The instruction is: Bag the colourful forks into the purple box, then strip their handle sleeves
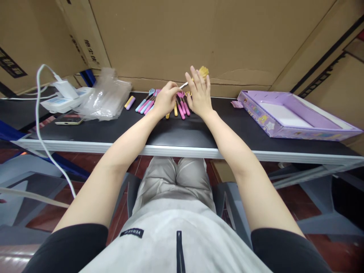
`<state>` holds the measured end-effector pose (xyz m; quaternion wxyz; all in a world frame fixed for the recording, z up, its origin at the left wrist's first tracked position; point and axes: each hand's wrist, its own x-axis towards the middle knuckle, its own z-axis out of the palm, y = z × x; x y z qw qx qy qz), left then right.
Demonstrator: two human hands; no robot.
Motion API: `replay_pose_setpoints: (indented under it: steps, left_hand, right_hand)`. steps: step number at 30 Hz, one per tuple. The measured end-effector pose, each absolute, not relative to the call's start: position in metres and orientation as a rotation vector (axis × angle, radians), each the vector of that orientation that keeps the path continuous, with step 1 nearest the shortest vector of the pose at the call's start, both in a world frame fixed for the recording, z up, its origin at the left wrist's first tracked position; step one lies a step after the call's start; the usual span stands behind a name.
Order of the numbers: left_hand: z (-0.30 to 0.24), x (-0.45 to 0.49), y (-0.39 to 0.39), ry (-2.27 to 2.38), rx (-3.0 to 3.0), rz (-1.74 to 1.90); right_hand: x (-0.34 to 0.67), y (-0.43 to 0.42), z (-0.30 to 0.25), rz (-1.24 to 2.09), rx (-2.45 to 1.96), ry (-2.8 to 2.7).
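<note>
My left hand (pixel 165 100) is closed, its fingertips pinching the lower end of a yellow back scratcher (pixel 204 71) with a thin metal rod. The rod slants up to the right, and its claw-shaped head shows just beyond the fingers of my right hand (pixel 200 94). That hand is open with fingers spread, passing in front of the rod; whether it touches the rod I cannot tell. Beneath and between both hands lie several pink and yellow back scratchers (pixel 182 108). More blue and pink back scratchers (pixel 145 104) lie left of my left hand, partly covered by it.
A yellow and a purple handle piece (pixel 130 102) lie left of the row. Farther left are clear plastic bags (pixel 104 100), a phone-like device (pixel 69 120) and a white power strip with a charger (pixel 66 91). A purple box tray (pixel 301 133) stands right, beside a small pink packet (pixel 237 104). Cardboard rises behind.
</note>
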<state>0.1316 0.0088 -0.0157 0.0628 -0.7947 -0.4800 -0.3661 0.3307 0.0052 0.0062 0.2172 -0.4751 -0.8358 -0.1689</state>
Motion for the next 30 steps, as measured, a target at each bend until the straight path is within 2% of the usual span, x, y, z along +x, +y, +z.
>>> replay_pose_setpoints:
  steps: [5,13,19,30]
  left_hand:
    - [-0.018,0.139,0.006,-1.292,-2.532,-0.887]
    - [-0.014,0.132,0.003,-1.481,-2.409,-0.642]
    - [-0.012,0.146,-0.007,-1.344,-2.425,-0.524]
    - [-0.013,0.152,-0.015,-1.413,-2.429,-0.505]
  right_hand:
    - [0.325,0.014,0.003,-0.371,-1.232,-2.449]
    - [0.331,0.012,0.006,-0.213,-1.453,-2.47]
    - [0.328,0.01,0.009,-0.068,-1.552,-2.484]
    - [0.325,0.014,0.011,-0.219,-1.623,-2.499]
